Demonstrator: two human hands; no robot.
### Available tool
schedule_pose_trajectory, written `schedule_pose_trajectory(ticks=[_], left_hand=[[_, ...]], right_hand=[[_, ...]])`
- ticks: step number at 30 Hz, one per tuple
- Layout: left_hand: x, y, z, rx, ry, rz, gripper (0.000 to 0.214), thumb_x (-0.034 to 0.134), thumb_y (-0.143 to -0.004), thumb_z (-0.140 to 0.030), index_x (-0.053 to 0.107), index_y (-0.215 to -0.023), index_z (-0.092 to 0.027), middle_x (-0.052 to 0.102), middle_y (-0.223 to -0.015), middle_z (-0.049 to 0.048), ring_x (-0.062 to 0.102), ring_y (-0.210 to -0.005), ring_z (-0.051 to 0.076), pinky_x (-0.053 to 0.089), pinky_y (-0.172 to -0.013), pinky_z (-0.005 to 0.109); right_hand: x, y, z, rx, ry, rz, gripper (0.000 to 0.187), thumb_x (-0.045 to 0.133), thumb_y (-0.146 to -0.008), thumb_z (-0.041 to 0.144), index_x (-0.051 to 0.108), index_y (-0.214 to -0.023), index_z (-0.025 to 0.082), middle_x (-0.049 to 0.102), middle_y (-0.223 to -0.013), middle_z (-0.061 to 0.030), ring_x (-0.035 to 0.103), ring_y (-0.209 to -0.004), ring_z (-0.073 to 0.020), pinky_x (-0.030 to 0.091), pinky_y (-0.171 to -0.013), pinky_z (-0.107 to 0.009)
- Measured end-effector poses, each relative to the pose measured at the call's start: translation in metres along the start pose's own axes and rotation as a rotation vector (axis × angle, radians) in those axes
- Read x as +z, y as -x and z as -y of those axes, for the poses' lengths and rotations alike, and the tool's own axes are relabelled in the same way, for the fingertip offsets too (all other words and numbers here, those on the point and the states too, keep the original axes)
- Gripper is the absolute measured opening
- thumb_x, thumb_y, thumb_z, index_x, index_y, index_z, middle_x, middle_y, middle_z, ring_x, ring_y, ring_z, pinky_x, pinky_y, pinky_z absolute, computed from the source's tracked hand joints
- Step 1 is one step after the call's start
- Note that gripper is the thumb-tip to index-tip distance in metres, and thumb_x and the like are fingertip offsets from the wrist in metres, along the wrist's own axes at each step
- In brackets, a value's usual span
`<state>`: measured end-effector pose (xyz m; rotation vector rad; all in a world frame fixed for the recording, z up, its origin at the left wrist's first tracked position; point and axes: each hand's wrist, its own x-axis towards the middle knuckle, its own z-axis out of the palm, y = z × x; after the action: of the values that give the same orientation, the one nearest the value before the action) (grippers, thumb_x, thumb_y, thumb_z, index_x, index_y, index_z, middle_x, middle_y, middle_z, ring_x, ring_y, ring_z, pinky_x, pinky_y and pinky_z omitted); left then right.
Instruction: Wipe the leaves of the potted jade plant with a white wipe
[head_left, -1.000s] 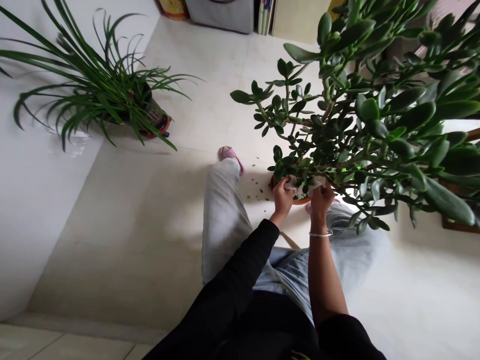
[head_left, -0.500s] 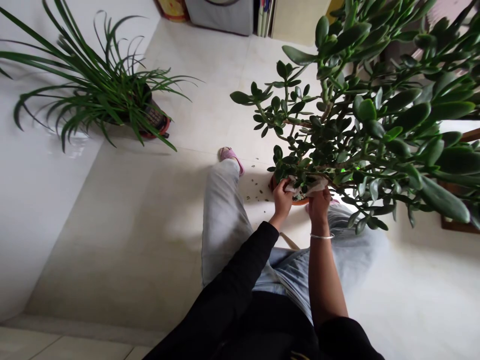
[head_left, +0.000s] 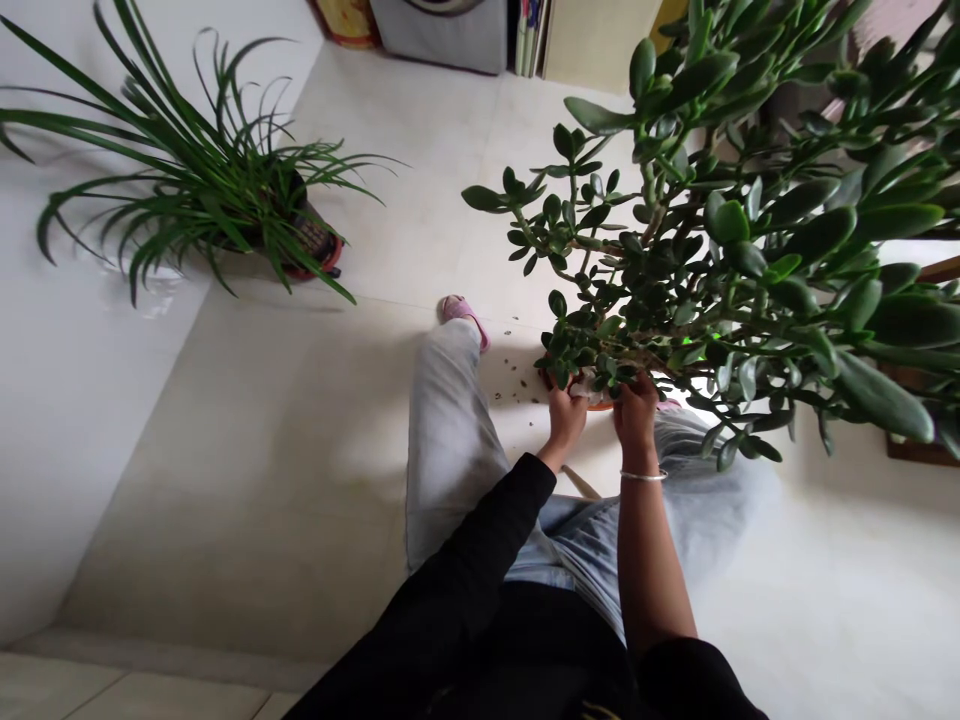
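A large jade plant (head_left: 675,260) with thick, glossy leaves leans over from the right, growing from a reddish-orange pot (head_left: 600,407) that is mostly covered by foliage. My left hand (head_left: 567,415) is at the pot's near left rim, fingers closed on a crumpled whitish tissue (head_left: 582,389). Leaves cover part of the fingertips. My right hand (head_left: 636,408), a silver bangle on its wrist, reaches in among the low stems at the pot's right side. Its fingers are curled, and what lies between them is hidden by leaves.
Small dark crumbs (head_left: 512,364) lie scattered on the pale tile floor left of the pot. A long-leaved potted plant (head_left: 247,200) stands by the wall. A grey box (head_left: 442,40) and thin upright books (head_left: 531,38) are at the back. My legs straddle the pot.
Both hands have dipped slightly lower at the pot. The tissue, stretched between them before, now shows only as a small bunch near my left hand. Leaves cover more of the fingers.
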<state>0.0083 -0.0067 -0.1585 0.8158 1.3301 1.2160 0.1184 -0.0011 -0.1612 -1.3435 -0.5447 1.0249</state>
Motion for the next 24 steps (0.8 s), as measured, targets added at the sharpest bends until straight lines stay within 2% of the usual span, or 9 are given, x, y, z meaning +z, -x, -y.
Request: schedule_pose_trajectory(ticks=[3,8,15,19,24], left_hand=[[0.000,0.003,0.003,-0.014,0.002,0.002,0.027,0.061,-0.077,-0.007,0.075,-0.096,-0.018,0.080,-0.097,0.0069,0.071,-0.097,0.022,0.051,-0.094,0.033],[-0.002,0.011,0.007,-0.068,-0.021,-0.005,0.007,0.064,-0.077,-0.012,0.067,-0.077,-0.019,0.073,-0.079,0.0026,0.064,-0.079,0.018,0.050,-0.082,0.030],[-0.018,0.032,0.011,-0.185,0.046,-0.017,0.010,0.068,-0.068,-0.010,0.064,-0.065,-0.018,0.064,-0.062,-0.0023,0.053,-0.066,0.014,0.043,-0.068,0.025],[-0.034,0.037,0.018,-0.274,0.155,-0.054,0.016,0.061,-0.066,-0.009,0.070,-0.077,-0.017,0.068,-0.070,-0.0018,0.057,-0.070,0.013,0.047,-0.070,0.023],[-0.047,0.008,0.020,-0.373,0.334,-0.103,0.035,0.059,-0.070,-0.015,0.068,-0.103,-0.019,0.076,-0.095,0.0038,0.069,-0.086,0.015,0.055,-0.080,0.027]], right_hand=[[-0.002,-0.003,-0.001,-0.015,0.012,-0.006,0.023,0.076,-0.060,0.020,0.067,-0.081,0.022,0.066,-0.073,0.0063,0.055,-0.068,-0.0106,0.046,-0.064,-0.023],[-0.007,-0.002,-0.006,-0.029,0.025,-0.021,0.017,0.071,-0.060,0.024,0.065,-0.076,0.021,0.065,-0.073,0.0053,0.053,-0.068,-0.0108,0.046,-0.066,-0.024],[-0.017,0.006,-0.006,0.033,0.033,0.000,0.020,0.074,-0.059,0.028,0.061,-0.073,0.022,0.058,-0.063,0.0078,0.044,-0.058,-0.0085,0.038,-0.056,-0.023],[-0.016,0.006,-0.002,0.041,0.013,0.005,0.022,0.077,-0.059,0.027,0.059,-0.071,0.022,0.057,-0.063,0.0080,0.045,-0.059,-0.0081,0.040,-0.058,-0.023],[-0.012,0.004,-0.003,0.056,-0.024,-0.010,0.024,0.078,-0.056,0.028,0.063,-0.073,0.022,0.060,-0.063,0.0078,0.049,-0.060,-0.0089,0.043,-0.059,-0.024]])
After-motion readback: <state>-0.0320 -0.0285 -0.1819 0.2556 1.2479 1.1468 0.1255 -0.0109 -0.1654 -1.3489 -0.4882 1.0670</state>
